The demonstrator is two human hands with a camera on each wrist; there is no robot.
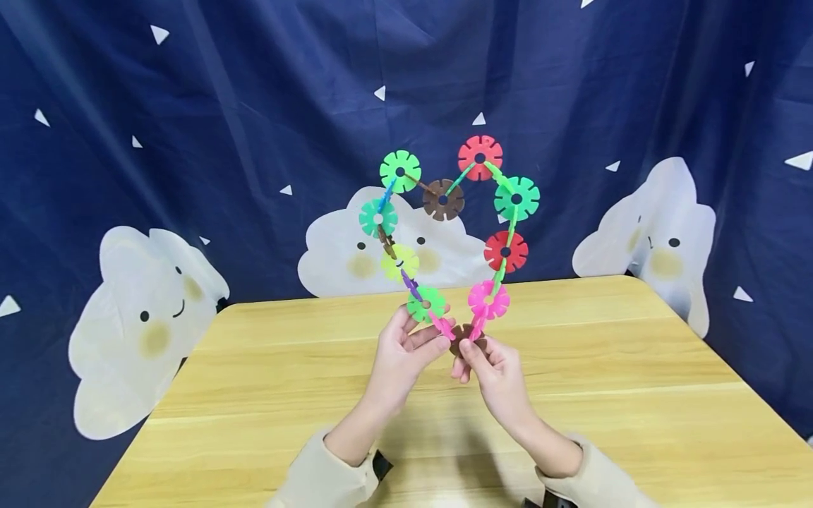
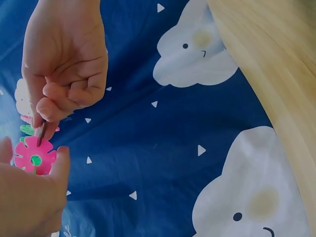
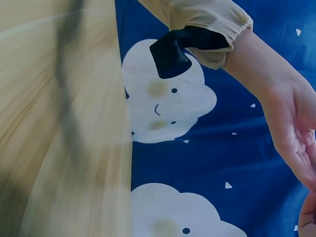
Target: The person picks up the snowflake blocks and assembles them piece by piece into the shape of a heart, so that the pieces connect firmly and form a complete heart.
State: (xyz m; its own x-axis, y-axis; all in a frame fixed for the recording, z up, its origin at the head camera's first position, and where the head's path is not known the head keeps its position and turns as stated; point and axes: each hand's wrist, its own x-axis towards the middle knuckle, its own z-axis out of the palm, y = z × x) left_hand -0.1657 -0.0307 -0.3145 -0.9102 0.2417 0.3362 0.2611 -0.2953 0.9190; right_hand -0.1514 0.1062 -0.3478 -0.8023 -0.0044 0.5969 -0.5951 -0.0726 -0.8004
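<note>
Slotted plastic discs in several colours are joined into a heart-shaped ring, which stands upright in the air above the table. Its upper middle is a brown disc [image 1: 443, 200], between a light green disc [image 1: 406, 161] and a red disc [image 1: 480, 144]. At the bottom tip, my right hand [image 1: 502, 377] pinches another brown disc [image 1: 456, 346] between thumb and fingers. Just left of it, my left hand [image 1: 403, 356] holds a pink disc [image 2: 28, 148], its fingers also behind a green disc [image 1: 427, 304]. The right wrist view shows the left hand [image 3: 291, 128] only partly.
The wooden table [image 1: 286, 367] lies beneath both hands. A dark blue curtain [image 1: 254, 127] with white clouds and triangles hangs behind and beside it. Beige sleeves [image 1: 336, 473] cover the forearms, and a black wrist mount [image 3: 170, 54] sits at the left cuff.
</note>
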